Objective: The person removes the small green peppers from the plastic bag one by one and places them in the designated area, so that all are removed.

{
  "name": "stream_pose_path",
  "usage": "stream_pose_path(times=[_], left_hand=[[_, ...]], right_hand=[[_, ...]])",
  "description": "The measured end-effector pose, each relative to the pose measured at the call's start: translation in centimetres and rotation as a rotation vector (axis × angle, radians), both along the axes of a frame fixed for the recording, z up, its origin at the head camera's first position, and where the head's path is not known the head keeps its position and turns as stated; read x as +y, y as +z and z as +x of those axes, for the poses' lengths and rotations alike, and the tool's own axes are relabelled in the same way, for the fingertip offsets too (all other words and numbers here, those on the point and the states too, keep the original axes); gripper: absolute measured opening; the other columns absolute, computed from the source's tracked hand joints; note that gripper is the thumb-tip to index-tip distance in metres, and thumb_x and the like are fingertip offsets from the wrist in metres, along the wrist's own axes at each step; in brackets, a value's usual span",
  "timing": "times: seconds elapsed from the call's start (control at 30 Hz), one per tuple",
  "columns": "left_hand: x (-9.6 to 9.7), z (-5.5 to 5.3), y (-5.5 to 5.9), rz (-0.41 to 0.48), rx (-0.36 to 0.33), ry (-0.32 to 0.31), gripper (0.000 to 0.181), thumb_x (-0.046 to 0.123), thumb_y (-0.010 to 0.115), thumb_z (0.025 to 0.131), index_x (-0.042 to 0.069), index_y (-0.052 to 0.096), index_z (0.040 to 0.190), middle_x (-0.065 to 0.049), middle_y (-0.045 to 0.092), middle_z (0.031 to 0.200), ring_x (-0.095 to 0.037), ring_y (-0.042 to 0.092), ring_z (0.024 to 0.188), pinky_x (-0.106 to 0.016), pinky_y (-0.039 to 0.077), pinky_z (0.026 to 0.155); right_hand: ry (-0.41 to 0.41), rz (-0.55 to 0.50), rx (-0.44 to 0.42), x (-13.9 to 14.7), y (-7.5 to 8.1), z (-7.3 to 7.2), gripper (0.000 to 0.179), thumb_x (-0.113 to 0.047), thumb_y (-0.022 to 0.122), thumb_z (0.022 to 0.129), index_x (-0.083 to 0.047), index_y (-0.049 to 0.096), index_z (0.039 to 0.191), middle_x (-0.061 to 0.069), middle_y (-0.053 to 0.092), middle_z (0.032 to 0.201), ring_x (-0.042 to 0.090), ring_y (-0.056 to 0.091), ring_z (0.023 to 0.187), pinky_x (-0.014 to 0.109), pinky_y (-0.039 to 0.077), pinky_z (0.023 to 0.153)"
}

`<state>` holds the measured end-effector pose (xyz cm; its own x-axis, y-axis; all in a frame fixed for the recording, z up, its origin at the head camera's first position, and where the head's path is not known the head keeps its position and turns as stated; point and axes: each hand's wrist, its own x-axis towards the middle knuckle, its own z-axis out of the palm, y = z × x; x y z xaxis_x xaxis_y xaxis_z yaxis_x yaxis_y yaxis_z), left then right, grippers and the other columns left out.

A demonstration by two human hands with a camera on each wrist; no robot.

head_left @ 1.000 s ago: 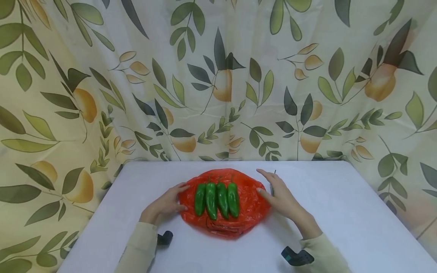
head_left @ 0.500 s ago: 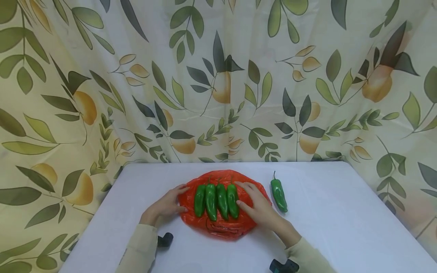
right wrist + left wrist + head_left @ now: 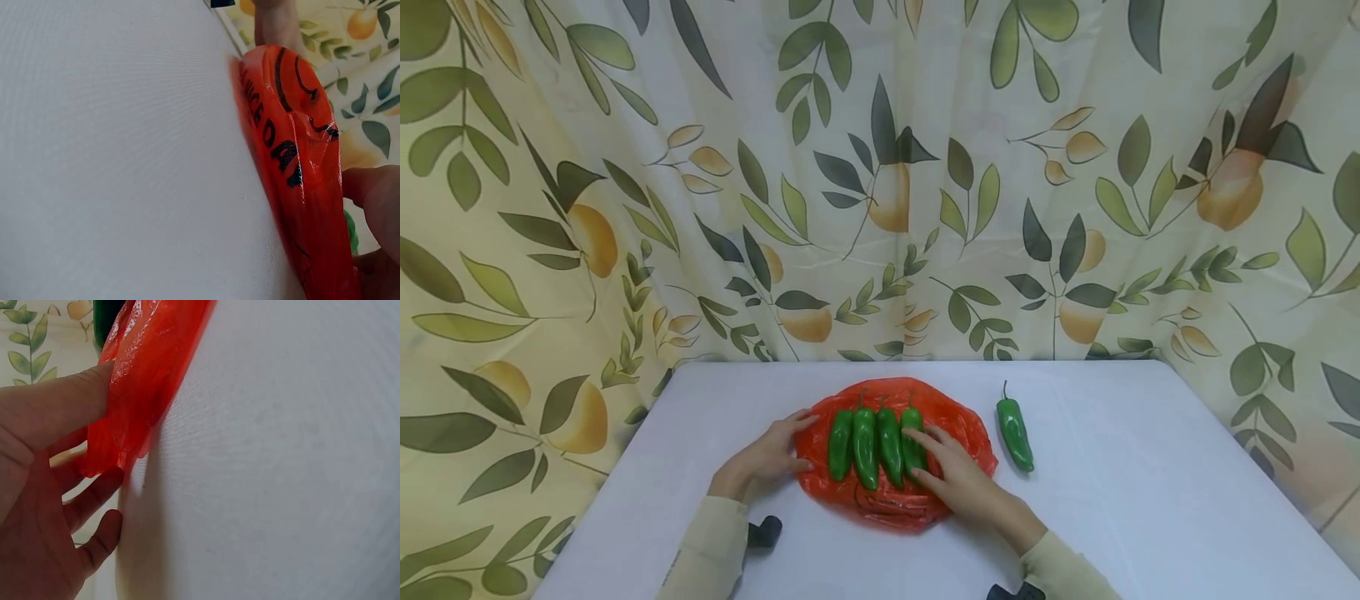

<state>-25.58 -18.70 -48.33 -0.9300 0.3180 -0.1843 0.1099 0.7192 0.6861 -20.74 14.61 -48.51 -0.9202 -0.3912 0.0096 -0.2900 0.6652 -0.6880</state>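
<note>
A red plastic bag (image 3: pixel 966 425) lies on the white table with several green chili peppers (image 3: pixel 865 450) in a row on top. At its left edge my left hand (image 3: pixel 765 454) holds the plastic, thumb and fingers spread round the rim; in the left wrist view, red plastic (image 3: pixel 147 381) sits against the thumb. My right hand (image 3: pixel 966 483) lies over the bag's right half, fingertips at the rightmost chili pepper (image 3: pixel 912 421), thumb near its lower end. Black lettering shows on the bag's near side (image 3: pixel 281 150) in the right wrist view.
A single green chili pepper (image 3: pixel 1015 433) lies on the table (image 3: pixel 1127 483) right of the bag, stem pointing away. A curtain (image 3: pixel 880 183) printed with leaves and fruit hangs behind the table and along its sides.
My right hand has moved left from the bag's right edge onto the rightmost chili pepper, uncovering the lone chili pepper beside the bag. My left hand stays at the bag's left edge.
</note>
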Motion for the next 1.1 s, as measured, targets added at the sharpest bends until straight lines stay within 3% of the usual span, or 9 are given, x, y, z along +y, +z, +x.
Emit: stream_pose_path(times=[0.37,0.7,1.1], left_hand=[[-0.02,0.06,-0.18,-0.037,0.005,-0.003,0.078,0.013,0.079,0.085,0.022,0.044,0.154,-0.009,0.030,0.166,-0.039,0.025,0.153,-0.066,0.031,0.119],[0.02,0.01,-0.11,-0.036,0.001,0.004,0.077,0.014,0.079,0.086,0.021,0.044,0.154,-0.008,0.030,0.166,-0.039,0.026,0.154,-0.066,0.032,0.119],[0.16,0.04,0.11,-0.037,0.010,-0.002,0.077,0.013,0.079,0.085,0.020,0.044,0.154,-0.009,0.031,0.166,-0.038,0.026,0.153,-0.065,0.033,0.119]], right_hand=[[0.003,0.084,0.049,-0.44,-0.39,0.32,0.063,-0.031,0.068,0.096,-0.033,0.042,0.154,0.021,0.041,0.157,0.043,0.038,0.143,0.070,0.038,0.112],[0.007,-0.002,0.064,-0.28,-0.64,-0.14,0.063,-0.030,0.071,0.094,-0.032,0.045,0.152,0.019,0.045,0.152,0.040,0.041,0.141,0.069,0.043,0.108],[-0.051,-0.087,0.049,0.31,-0.19,-0.39,0.057,-0.024,0.074,0.092,-0.031,0.052,0.144,0.012,0.048,0.141,0.032,0.050,0.130,0.061,0.051,0.104]])
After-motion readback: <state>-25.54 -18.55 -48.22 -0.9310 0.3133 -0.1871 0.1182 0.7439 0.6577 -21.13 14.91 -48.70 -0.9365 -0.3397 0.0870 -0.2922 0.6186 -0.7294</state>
